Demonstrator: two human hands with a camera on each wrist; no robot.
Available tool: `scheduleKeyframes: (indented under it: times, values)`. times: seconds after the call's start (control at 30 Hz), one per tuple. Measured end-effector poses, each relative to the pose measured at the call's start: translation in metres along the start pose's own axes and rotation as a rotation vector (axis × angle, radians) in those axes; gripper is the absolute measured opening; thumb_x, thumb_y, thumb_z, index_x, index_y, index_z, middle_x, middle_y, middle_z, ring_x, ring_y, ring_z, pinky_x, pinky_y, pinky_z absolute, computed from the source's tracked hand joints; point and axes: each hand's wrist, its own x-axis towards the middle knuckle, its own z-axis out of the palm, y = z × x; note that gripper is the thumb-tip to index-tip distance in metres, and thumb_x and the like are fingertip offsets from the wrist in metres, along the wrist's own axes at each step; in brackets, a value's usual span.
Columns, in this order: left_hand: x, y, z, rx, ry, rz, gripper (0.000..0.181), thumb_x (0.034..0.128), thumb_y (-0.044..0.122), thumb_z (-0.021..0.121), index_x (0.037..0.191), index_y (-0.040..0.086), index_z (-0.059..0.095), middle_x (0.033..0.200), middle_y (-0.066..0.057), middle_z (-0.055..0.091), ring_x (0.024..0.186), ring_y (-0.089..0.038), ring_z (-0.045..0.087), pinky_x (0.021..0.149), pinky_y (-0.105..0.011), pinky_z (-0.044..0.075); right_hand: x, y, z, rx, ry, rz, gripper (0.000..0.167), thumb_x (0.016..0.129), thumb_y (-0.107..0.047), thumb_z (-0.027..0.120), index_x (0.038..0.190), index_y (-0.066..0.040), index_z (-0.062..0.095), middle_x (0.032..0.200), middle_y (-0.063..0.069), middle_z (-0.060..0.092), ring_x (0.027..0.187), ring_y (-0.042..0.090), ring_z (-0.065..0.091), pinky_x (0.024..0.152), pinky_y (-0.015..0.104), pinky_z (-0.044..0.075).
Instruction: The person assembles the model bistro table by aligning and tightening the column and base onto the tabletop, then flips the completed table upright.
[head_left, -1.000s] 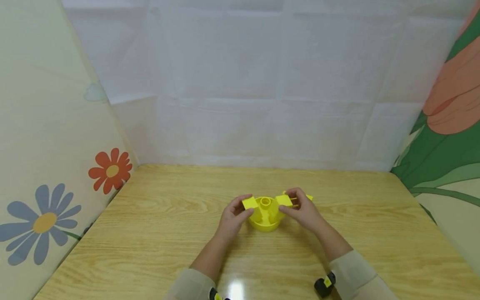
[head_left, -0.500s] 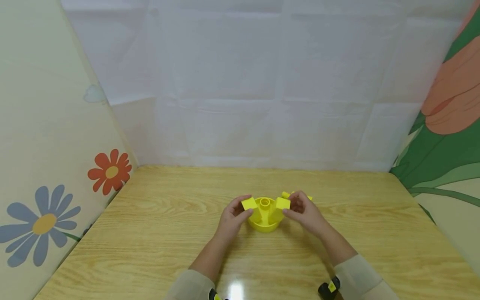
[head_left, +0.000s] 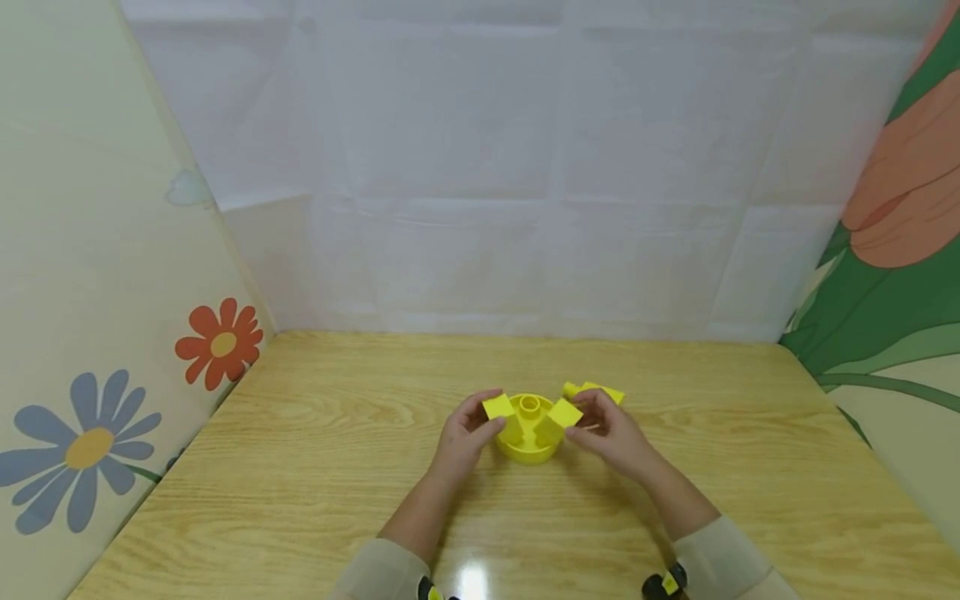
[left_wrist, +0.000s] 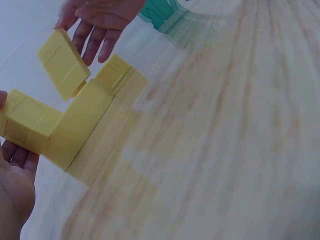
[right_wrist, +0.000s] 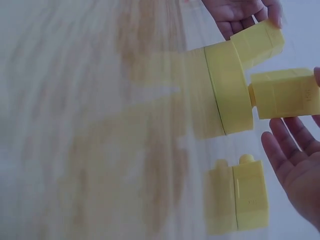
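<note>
A shallow round yellow plastic base [head_left: 527, 455] stands on the table with two boxy yellow blocks slanting up from it. My left hand [head_left: 459, 442] pinches the left block [head_left: 501, 408] between thumb and fingers. At the right block [head_left: 561, 415], my right hand [head_left: 621, 440] has its thumb on the near side and its index finger behind. The right wrist view shows a narrow neck joining this block [right_wrist: 285, 95] to the base [right_wrist: 227, 90]; other fingers spread below it. A ring-shaped socket [head_left: 530, 404] shows at the base's back.
Behind my right hand a loose yellow block [head_left: 609, 392] with a rounded knob lies on the wooden table [head_left: 337, 417]. A white sheet [head_left: 465, 167] hangs at the back. Flower-patterned walls [head_left: 90, 250] flank both sides.
The right block has turned on the base, a corner now facing me. My right hand has shifted slightly down and right, uncovering more of the loose block. My left hand has stayed in place.
</note>
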Motion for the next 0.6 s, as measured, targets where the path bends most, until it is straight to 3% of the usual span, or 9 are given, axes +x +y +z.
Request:
scheduleKeyframes:
  times: [0.13, 0.27, 0.47, 0.6]
  values:
    - [0.000, 0.001, 0.000, 0.009, -0.001, -0.002, 0.043, 0.0898, 0.001, 0.063, 0.132, -0.001, 0.056, 0.134, -0.020, 0.056, 0.112, -0.011, 0.055, 0.092, -0.014, 0.048, 0.000, -0.003, 0.002, -0.036, -0.034, -0.006, 0.048, 0.092, -0.014, 0.068, 0.134, -0.003, 0.049, 0.117, 0.021, 0.059, 0.098, 0.020, 0.060, 0.082, 0.028, 0.052]
    - [0.000, 0.001, 0.000, 0.013, -0.001, -0.008, 0.043, 0.0900, 0.001, 0.063, 0.132, 0.000, 0.056, 0.135, -0.020, 0.056, 0.112, -0.011, 0.056, 0.092, -0.014, 0.048, 0.002, -0.004, 0.006, -0.056, -0.009, 0.004, 0.047, 0.091, -0.015, 0.070, 0.132, -0.003, 0.051, 0.119, 0.019, 0.058, 0.099, 0.022, 0.060, 0.085, 0.032, 0.052]
    - [-0.001, 0.002, 0.000, 0.005, 0.003, -0.014, 0.043, 0.0896, 0.000, 0.063, 0.132, 0.000, 0.056, 0.135, -0.020, 0.056, 0.111, -0.010, 0.056, 0.092, -0.014, 0.048, 0.004, -0.006, 0.014, -0.038, 0.024, 0.051, 0.048, 0.088, -0.021, 0.074, 0.126, -0.003, 0.050, 0.129, 0.016, 0.057, 0.120, 0.034, 0.055, 0.105, 0.050, 0.046]
    - [-0.001, 0.001, 0.000, 0.001, 0.000, -0.009, 0.044, 0.0894, 0.001, 0.063, 0.132, -0.002, 0.055, 0.134, -0.021, 0.056, 0.110, -0.010, 0.056, 0.092, -0.015, 0.048, 0.004, -0.006, 0.016, -0.013, 0.015, 0.047, 0.046, 0.088, -0.021, 0.074, 0.123, -0.005, 0.048, 0.131, 0.017, 0.057, 0.127, 0.037, 0.052, 0.110, 0.053, 0.041]
